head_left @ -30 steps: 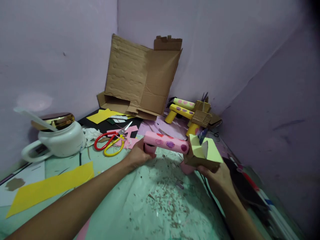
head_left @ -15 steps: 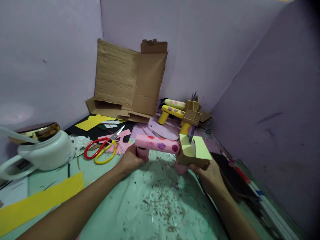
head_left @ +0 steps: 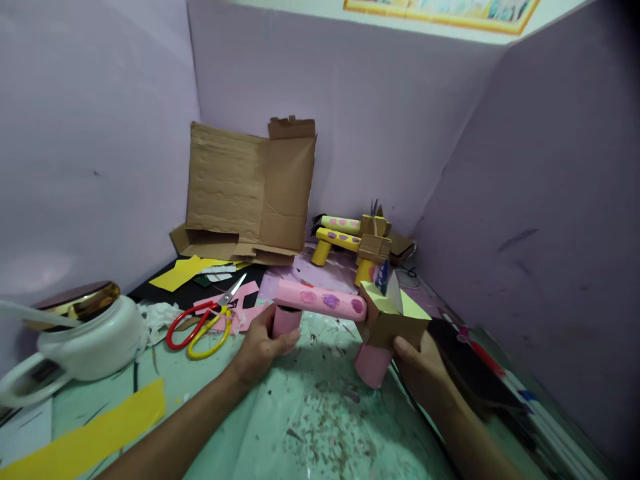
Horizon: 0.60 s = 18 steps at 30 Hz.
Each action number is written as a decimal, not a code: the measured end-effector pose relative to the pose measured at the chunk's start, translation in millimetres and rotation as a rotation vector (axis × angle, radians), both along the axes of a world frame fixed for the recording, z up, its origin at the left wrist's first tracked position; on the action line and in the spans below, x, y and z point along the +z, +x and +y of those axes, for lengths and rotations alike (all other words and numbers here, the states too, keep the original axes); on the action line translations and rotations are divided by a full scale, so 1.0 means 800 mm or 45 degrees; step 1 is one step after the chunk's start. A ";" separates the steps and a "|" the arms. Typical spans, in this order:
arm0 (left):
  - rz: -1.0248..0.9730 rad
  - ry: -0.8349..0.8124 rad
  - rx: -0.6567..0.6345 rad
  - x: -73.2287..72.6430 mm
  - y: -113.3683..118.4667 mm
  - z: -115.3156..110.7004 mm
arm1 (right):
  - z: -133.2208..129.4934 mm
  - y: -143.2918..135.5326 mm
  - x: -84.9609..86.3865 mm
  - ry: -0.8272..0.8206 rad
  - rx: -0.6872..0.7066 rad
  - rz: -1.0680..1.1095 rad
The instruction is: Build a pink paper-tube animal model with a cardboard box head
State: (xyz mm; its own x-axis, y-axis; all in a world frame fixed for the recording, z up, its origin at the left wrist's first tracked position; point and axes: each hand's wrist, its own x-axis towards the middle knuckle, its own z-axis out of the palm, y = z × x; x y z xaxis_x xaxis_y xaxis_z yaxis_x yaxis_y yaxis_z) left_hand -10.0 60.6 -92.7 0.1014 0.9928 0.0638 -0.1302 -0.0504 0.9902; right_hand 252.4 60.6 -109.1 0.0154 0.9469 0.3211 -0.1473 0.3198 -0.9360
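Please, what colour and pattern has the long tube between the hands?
The tube is pink with purplish spots, in the head view.

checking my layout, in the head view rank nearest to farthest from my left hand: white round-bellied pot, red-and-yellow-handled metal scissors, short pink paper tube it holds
1. Short pink paper tube: in the left hand.
2. Scissors: to the hand's left, apart from it.
3. Pot: much farther left, near the view's edge.

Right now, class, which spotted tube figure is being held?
The pink figure, in front; the yellow figure and pale green figure are farther back, untouched.
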 end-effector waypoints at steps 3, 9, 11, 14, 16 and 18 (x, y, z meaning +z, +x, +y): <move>-0.117 -0.020 -0.058 -0.004 -0.001 0.000 | -0.004 -0.007 0.010 -0.064 0.041 0.114; -0.290 0.035 -0.058 0.000 -0.002 0.000 | -0.009 -0.014 0.023 -0.127 0.120 0.233; -0.389 0.009 -0.031 0.009 -0.002 -0.002 | -0.010 -0.014 0.026 -0.149 0.129 0.301; -0.550 -0.067 -0.023 0.025 -0.005 -0.008 | -0.011 -0.016 0.029 -0.228 0.088 0.476; -0.602 -0.087 -0.058 0.035 -0.008 -0.012 | -0.011 -0.019 0.031 -0.350 0.068 0.621; -0.615 -0.084 -0.089 0.042 -0.010 -0.015 | -0.011 -0.024 0.035 -0.492 0.069 0.742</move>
State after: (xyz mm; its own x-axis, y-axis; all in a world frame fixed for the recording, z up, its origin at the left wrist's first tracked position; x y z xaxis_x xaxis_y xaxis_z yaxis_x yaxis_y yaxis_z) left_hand -17.9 48.6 -59.4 0.1420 0.9882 0.0572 -0.5761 0.0355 0.8166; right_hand 233.5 51.5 -81.1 0.0325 0.9959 -0.0848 -0.6660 -0.0417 -0.7448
